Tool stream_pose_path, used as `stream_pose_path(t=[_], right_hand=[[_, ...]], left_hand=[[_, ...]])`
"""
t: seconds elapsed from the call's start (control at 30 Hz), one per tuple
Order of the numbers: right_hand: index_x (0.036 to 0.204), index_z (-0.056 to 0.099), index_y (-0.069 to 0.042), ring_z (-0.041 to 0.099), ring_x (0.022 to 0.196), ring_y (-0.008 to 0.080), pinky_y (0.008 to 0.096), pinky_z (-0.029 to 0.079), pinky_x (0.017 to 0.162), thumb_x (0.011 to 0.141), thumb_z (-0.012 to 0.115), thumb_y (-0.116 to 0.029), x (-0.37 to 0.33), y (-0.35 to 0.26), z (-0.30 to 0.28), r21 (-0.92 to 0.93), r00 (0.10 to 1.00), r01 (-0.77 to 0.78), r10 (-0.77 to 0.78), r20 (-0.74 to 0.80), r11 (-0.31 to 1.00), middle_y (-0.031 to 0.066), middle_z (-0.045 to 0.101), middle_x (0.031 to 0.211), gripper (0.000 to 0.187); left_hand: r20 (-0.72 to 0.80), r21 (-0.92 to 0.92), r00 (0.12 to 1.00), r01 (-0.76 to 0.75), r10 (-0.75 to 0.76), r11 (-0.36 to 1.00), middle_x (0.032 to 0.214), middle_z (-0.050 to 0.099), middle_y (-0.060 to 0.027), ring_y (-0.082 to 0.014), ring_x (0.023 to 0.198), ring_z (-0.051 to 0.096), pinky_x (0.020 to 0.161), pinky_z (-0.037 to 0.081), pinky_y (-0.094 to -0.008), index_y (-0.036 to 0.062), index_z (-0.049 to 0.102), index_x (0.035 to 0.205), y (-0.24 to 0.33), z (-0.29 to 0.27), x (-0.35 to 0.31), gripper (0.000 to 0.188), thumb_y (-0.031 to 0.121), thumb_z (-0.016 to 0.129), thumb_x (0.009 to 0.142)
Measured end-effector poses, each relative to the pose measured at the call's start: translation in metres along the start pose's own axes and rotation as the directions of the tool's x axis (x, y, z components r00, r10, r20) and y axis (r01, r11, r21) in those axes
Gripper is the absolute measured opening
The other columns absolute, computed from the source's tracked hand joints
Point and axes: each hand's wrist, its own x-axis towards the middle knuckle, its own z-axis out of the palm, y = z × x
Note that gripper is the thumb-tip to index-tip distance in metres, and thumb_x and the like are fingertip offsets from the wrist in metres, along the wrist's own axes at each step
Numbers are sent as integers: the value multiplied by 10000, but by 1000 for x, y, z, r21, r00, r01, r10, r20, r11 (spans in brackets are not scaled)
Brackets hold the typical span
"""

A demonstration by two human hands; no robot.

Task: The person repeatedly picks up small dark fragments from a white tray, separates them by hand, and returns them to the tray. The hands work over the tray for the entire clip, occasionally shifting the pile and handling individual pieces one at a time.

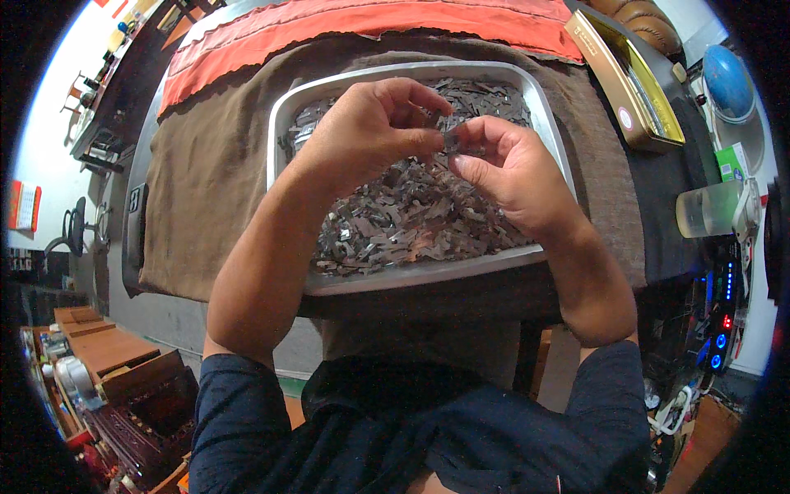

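Note:
Both hands are raised over a silver metal tray (428, 278) heaped with small, flat, dark grey metal pieces (403, 222). My left hand (374, 123) has its thumb and fingers closed near the tray's middle. Meeting its fingertips from the right is my right hand (518, 169), thumb and fingers pinched together. Between the fingertips of the two hands shows a small dark metal piece (451, 143). Its exact shape is partly hidden by the fingers. Something thin and grey also shows inside the left hand's curled fingers, too blurred to make out.
Beneath the tray lies a brown cloth (206, 181), with a red cloth (370, 25) along the far edge. At the far right stands a tan and yellow box (625, 82). Beyond the table's right side are a clear plastic jug (712, 210) and a blue round object (728, 78).

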Motion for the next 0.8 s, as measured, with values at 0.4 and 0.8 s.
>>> stream_pose_path(t=[0.4,0.8], right_hand=[[943,578,-25,561,615,138,309,494,565,929,531,-103,3,0,-7,536,969,-154,232,-81,830,49,596,754,92],[962,628,-20,545,586,66,231,450,528,984,679,-149,3,9,5,-46,923,162,-168,-347,986,15,622,740,140]], left_hand=[[-42,-38,999,-1,0,999,890,711,-60,-113,762,673,715,559,-258,-17,643,1199,3,-3,0,348,10,748,868],[-20,-98,999,38,-41,994,906,719,-63,-119,763,699,648,553,-237,-13,652,1188,1,7,0,358,100,787,876]])
